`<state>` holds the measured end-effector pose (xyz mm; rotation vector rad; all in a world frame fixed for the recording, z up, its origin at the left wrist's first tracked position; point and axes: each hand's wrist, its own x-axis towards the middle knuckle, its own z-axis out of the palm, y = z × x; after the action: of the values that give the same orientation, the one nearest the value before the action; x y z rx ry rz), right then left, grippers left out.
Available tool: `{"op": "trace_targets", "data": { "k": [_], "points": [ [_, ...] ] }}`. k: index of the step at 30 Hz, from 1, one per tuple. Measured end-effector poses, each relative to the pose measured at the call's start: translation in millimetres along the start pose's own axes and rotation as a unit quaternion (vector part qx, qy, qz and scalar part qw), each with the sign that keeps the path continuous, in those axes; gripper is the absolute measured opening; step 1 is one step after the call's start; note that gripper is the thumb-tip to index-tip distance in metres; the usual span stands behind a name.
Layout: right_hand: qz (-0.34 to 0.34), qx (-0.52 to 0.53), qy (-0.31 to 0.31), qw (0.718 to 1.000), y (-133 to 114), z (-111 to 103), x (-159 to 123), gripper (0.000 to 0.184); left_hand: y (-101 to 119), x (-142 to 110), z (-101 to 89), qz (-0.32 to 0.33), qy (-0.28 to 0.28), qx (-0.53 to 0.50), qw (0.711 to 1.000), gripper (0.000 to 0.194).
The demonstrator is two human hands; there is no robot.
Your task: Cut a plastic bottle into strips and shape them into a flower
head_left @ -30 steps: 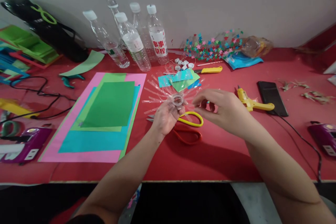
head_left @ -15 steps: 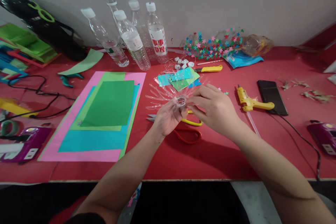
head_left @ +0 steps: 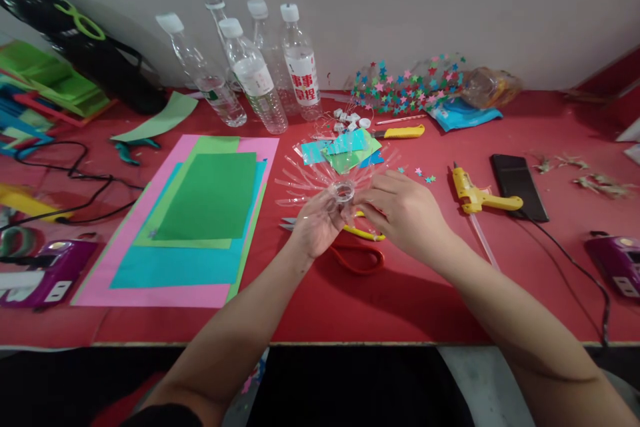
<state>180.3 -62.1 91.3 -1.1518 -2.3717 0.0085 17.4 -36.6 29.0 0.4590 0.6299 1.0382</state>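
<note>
A clear plastic bottle top [head_left: 345,192], cut into many thin strips that fan outward, is held above the red table. My left hand [head_left: 320,221] is closed around its neck from the left. On the other side my right hand [head_left: 403,205] pinches at the strips nearest it, its fingertips partly hidden. Beneath both hands lie scissors with red and yellow handles [head_left: 357,259], the blades pointing left. Just beyond the strips rest blue and green paper pieces [head_left: 345,147] and a yellow utility knife [head_left: 405,132].
Plastic bottles [head_left: 255,83] stand by the wall. Stacked coloured paper sheets [head_left: 205,197] lie at left. To the right are a yellow glue gun [head_left: 470,193], a black phone [head_left: 520,187] and its cable. Star-covered clear plastic [head_left: 407,90] sits at the back.
My right hand has shifted slightly down, its fingers drawing a little lower along the strips. Small stars on the table behind it now show more. My left hand keeps its hold.
</note>
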Motion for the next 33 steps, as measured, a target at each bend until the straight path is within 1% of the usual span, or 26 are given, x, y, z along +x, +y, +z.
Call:
{"op": "trace_targets", "data": {
  "k": [4, 7, 10, 13, 16, 19, 22, 25, 27, 30, 33],
  "points": [
    [0.003, -0.008, -0.005, 1.0, -2.2, 3.2, 0.5, 0.019, -1.8, -0.7, -0.8, 0.001, 0.001, 0.007, 1.0, 0.01],
    [0.018, -0.019, -0.02, 0.999, -3.1, 3.6, 0.4, 0.017, -2.9, 0.1, -2.1, 0.01, -0.004, 0.011, 1.0, 0.011],
    [0.046, -0.008, -0.01, 0.999, -4.8, -0.9, -0.6, 0.017, -2.4, 1.9, -4.1, 0.023, -0.009, 0.018, 1.0, 0.011],
    [0.081, 0.007, 0.003, 0.997, -7.9, -8.9, -2.1, 0.016, -0.9, 3.6, -5.6, 0.028, -0.028, 0.031, 0.999, 0.013],
    [0.092, -0.003, 0.001, 0.996, -12.0, -18.1, -3.3, 0.016, 1.2, 5.1, -5.8, 0.024, -0.044, 0.029, 0.998, 0.019],
    [0.089, -0.008, -0.005, 0.996, -15.8, -29.7, -5.0, 0.016, 3.2, 6.7, -5.4, 0.034, -0.032, 0.003, 0.999, 0.019],
    [0.087, 0.009, -0.016, 0.996, -17.5, -45.4, -8.9, 0.017, 3.8, 7.7, -5.8, 0.05, -0.021, -0.016, 0.998, 0.018],
    [0.095, 0.039, -0.022, 0.994, -16.3, -62.2, -13.6, 0.015, 3.0, 7.6, -7.3, 0.053, -0.016, -0.016, 0.998, 0.018],
    [0.091, 0.04, -0.027, 0.995, -14.0, -70.2, -15.4, 0.014, 2.4, 7.3, -8.3, 0.056, -0.007, -0.011, 0.998, 0.019],
    [0.121, 0.025, -0.016, 0.992, -9.1, -73.6, -14.6, 0.013, 2.4, 7.3, -9.1, 0.068, -0.001, 0.016, 0.998, 0.02],
    [0.166, 0.015, 0.002, 0.986, -4.2, -69.0, -11.0, 0.013, 3.2, 7.3, -8.8, 0.074, -0.01, 0.041, 0.996, 0.019]
  ]
}}
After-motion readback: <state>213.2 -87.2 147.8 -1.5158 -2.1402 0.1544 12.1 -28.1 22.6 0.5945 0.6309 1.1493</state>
